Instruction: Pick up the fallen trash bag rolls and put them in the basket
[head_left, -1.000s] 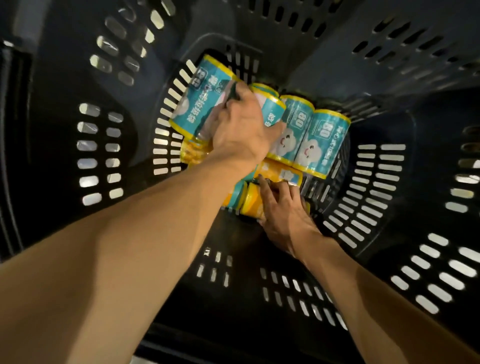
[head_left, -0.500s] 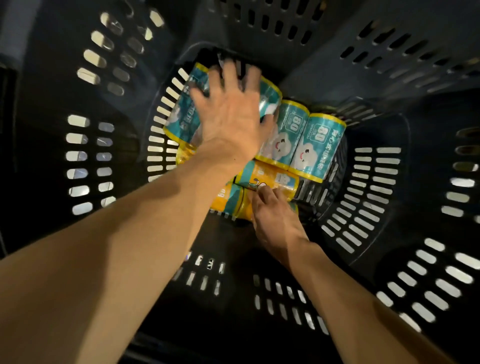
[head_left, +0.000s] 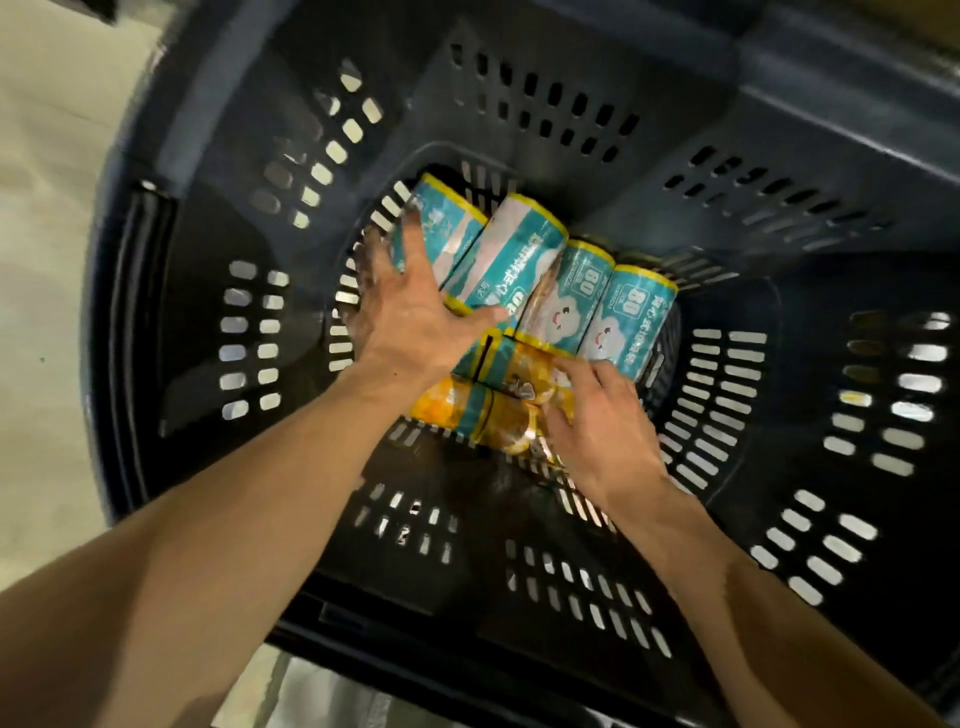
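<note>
Both bare forearms reach down from the near edge into a dark blue-grey plastic basket with slotted walls and floor, seen from straight above.

The right hand lies nearest, low in the basket. Its fingers are stretched out almost straight and rest flat on top of two yellow-and-teal wrapped trash bag rolls that lie crosswise, one against the other, on the basket floor. No finger curls round either roll; the hand only presses or touches them from above.

The left hand is a little farther in and to the left. It is spread wide, fingers fanned and blurred by motion, the thumb pointing right. The fingers overlap the near left end of the leftmost teal roll with yellow ends, and the thumb lies across the lower end of the next teal roll. It grips nothing; whether the palm actually bears on the rolls cannot be told.

Beyond the hands, four teal rolls lie side by side in a row against the far end of the basket floor, touching one another. The two on the right, the third teal roll printed with a cloud face and the rightmost teal roll marked 80, are untouched by either hand.

Outside the basket's left wall, a pale floor shows.
</note>
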